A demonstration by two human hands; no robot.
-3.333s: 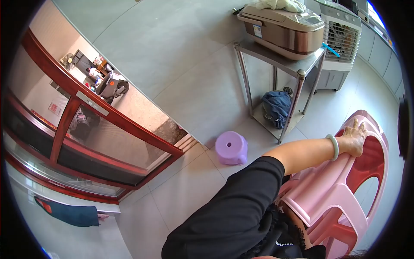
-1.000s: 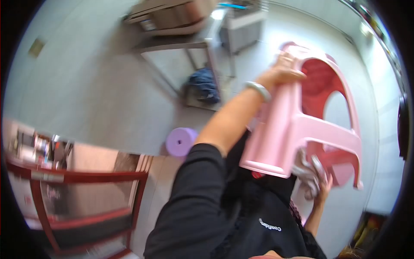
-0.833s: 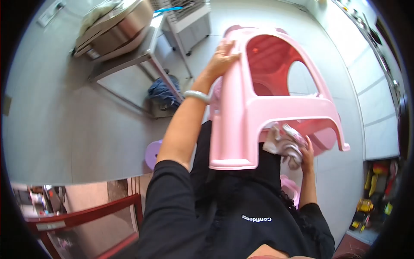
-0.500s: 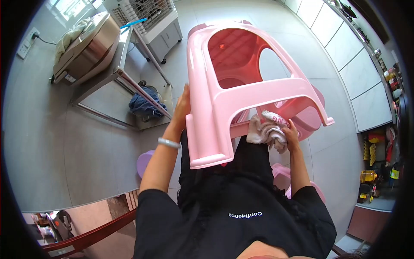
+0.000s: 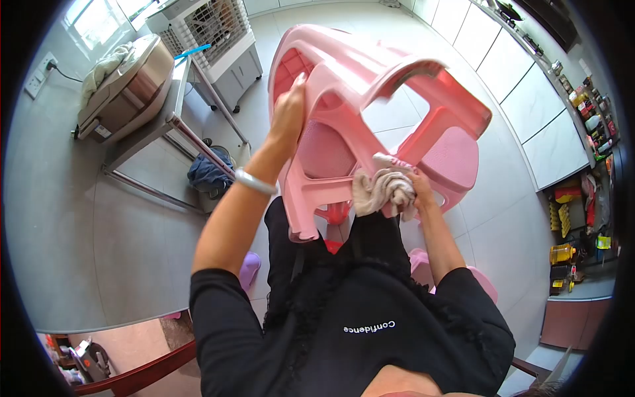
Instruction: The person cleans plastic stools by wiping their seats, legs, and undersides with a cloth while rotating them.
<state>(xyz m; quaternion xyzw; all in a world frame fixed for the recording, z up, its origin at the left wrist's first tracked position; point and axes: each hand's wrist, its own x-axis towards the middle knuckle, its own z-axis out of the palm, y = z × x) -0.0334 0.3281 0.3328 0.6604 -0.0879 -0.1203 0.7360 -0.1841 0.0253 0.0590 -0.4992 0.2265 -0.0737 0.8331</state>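
A pink plastic stool (image 5: 360, 63) is tipped on its side in front of me, its legs towards my body and the right. My left hand (image 5: 289, 112) is wrapped round the edge of one of its legs. In my right hand (image 5: 422, 188) is a bunched, off-white cloth (image 5: 383, 188) with some pink marking, pressed against the lower leg area of the stool. Part of that hand is hidden by the cloth. Just behind, another pink stool's seat (image 5: 456, 159) shows.
At left stands a metal-legged table (image 5: 142, 135) with a rice cooker (image 5: 122, 89) on it. An air cooler (image 5: 221, 46) is beyond it. White cabinets (image 5: 522, 99) line the right side, with shelves of bottles. Pink furniture (image 5: 483, 284) and a purple object (image 5: 249, 270) flank my legs.
The stool has been turned, so its legs now point to the right and towards me. My left hand has moved up and in; the right hand and cloth have shifted left.
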